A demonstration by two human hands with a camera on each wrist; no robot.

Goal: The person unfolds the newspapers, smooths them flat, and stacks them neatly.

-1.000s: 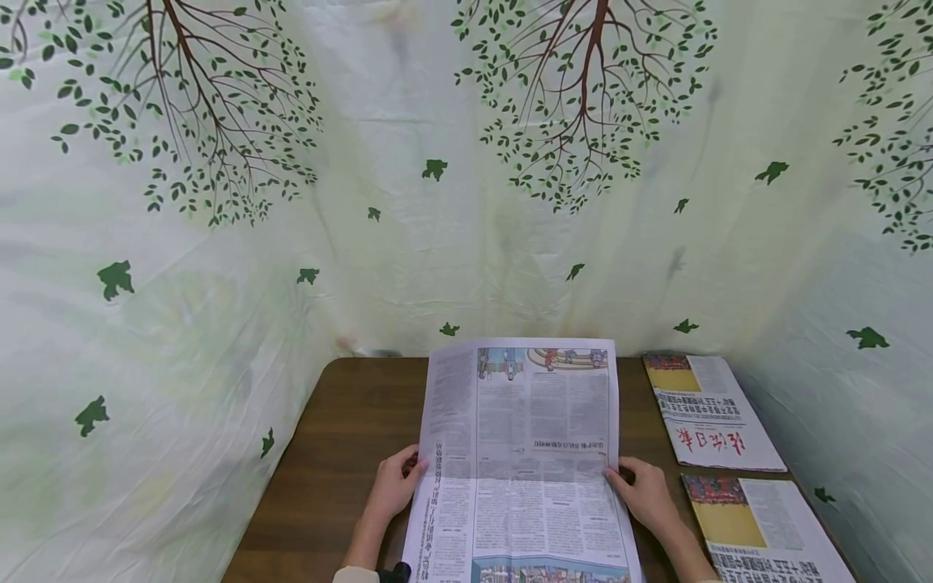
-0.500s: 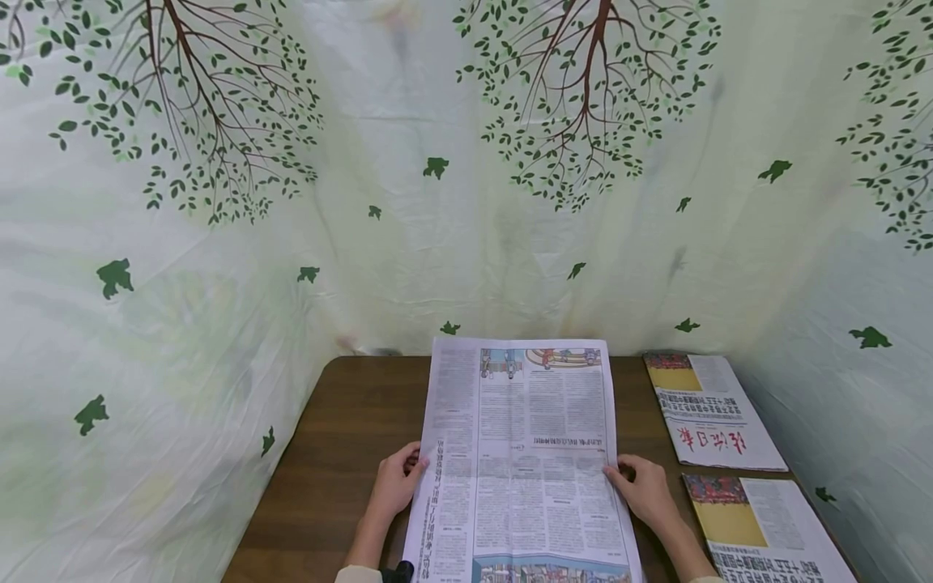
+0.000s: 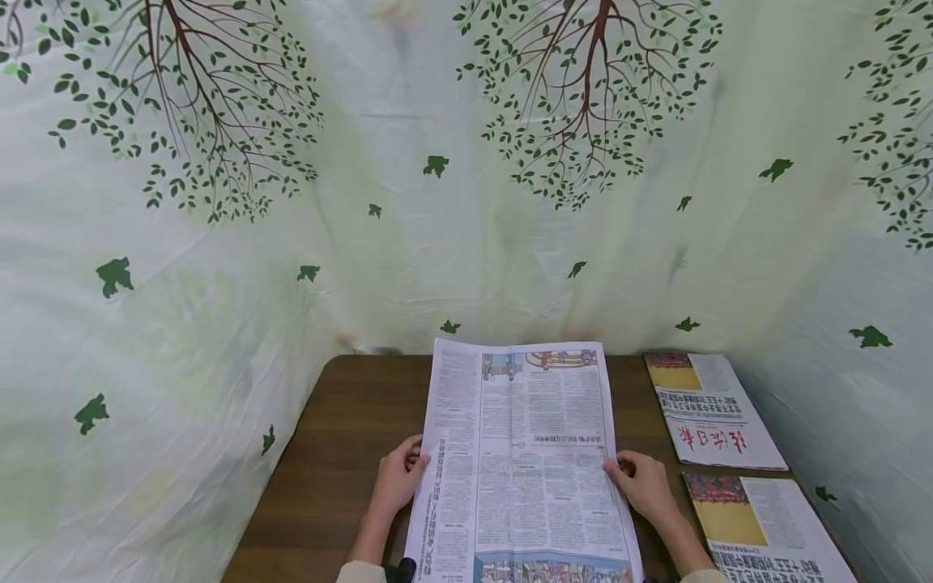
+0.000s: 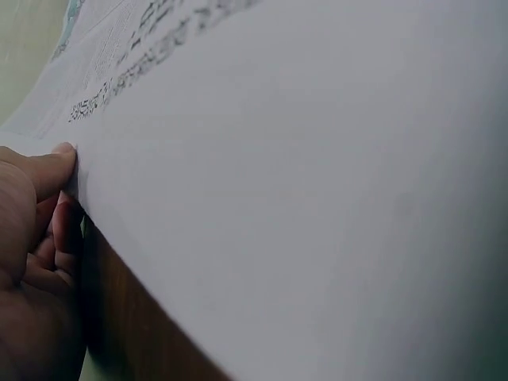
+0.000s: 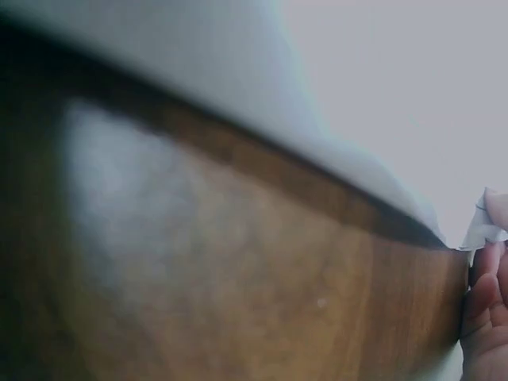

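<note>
A tall newspaper (image 3: 525,470) stretches between both hands in the head view, its print upside down and its far end reaching the back edge of the table. My left hand (image 3: 397,479) pinches its left edge, thumb on top and fingers curled beneath. At the opposite edge, my right hand (image 3: 645,487) grips the paper between thumb and fingers. The left wrist view has the left thumb (image 4: 57,165) pressed on the margin of the sheet, which lifts over the wood. In the right wrist view, the right fingers (image 5: 486,305) hold a slightly crumpled edge.
Two folded newspapers lie along the right side of the brown table (image 3: 328,453): one farther back (image 3: 717,413), one nearer (image 3: 758,526). A pale curtain (image 3: 496,243) printed with trees and leaves hangs behind the table and at both sides.
The newspaper's far end has shifted and narrowed slightly, with its top right corner moving left. Both hands keep their grip in nearly the same places.
</note>
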